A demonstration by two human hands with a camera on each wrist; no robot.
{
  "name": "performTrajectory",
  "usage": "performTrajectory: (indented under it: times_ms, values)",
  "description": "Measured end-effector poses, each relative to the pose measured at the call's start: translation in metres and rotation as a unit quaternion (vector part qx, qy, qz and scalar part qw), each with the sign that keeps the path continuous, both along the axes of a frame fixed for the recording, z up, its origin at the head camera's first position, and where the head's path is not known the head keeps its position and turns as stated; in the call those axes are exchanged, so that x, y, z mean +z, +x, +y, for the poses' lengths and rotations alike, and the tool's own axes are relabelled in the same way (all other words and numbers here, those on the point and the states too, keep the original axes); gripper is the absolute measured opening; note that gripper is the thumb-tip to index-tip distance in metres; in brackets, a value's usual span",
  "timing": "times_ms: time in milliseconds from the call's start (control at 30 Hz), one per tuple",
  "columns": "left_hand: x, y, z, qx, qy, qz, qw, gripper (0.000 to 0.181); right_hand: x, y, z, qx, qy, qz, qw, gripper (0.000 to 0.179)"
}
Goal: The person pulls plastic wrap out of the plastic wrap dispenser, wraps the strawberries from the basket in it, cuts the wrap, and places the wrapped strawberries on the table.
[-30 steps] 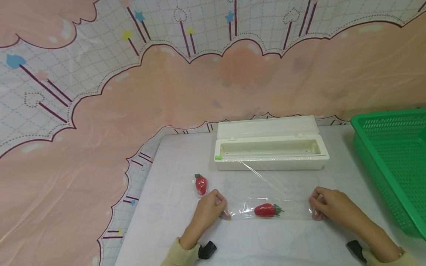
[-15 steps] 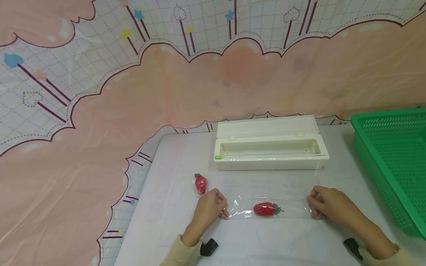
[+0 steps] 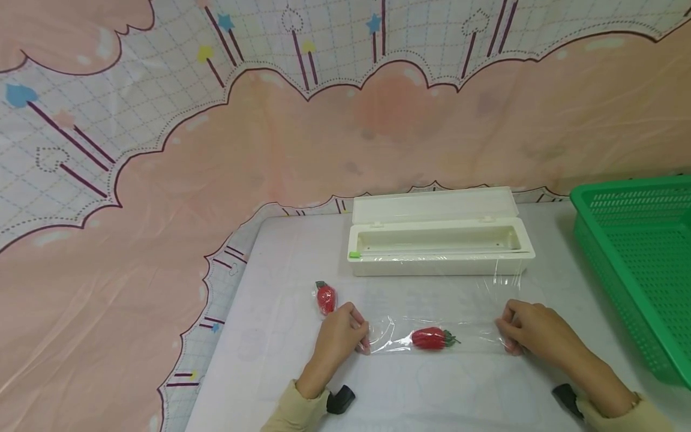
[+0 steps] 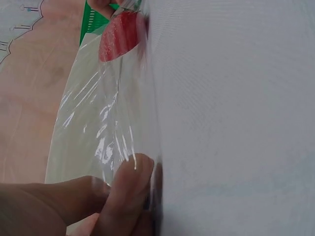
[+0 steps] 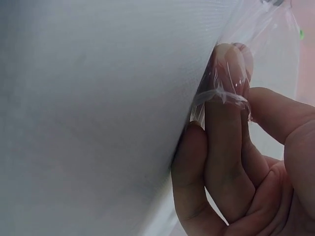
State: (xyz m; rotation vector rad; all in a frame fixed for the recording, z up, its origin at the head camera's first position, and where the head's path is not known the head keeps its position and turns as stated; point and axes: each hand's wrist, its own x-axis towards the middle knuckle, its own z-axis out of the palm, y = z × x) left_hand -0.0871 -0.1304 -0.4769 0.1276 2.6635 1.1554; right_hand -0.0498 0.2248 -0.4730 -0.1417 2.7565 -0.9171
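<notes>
Soft, even, fairly bright light fills the head view, with only faint shadows on the white table [image 3: 281, 360]. The clear plastic film [image 4: 106, 128] glints with small white highlights. Both wrist views are close and blurred, and the head view's edges bend.

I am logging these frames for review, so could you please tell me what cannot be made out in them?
- Cling film, head view: its edges fade into the white table; its outline is unclear.
- Strawberry under the film, left wrist view: blurred and cut by the top edge.
- Dispenser box, head view: whether a roll sits inside is too small to tell.
- Left hand and right hand, head view: fingertips tucked under, so the pinch shows only in the wrist views.
- Green basket: cut by the right edge.
</notes>
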Motion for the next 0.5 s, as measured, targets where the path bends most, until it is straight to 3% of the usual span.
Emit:
performTrajectory:
  times_ms: [300,500]
  values:
    - [0.0024,-0.0006,0.0034,0.033,0.004,-0.009,0.9994,0.013,0.0002,-0.0039,0.0002,-0.006,0.016,0.007,0.9998,0.016]
    - [0.0034,-0.0004,0.005,0.046,-0.022,0.014,0.9986,0.015,0.0021,-0.0054,0.0003,-0.003,0.011,0.0,0.9999,0.016]
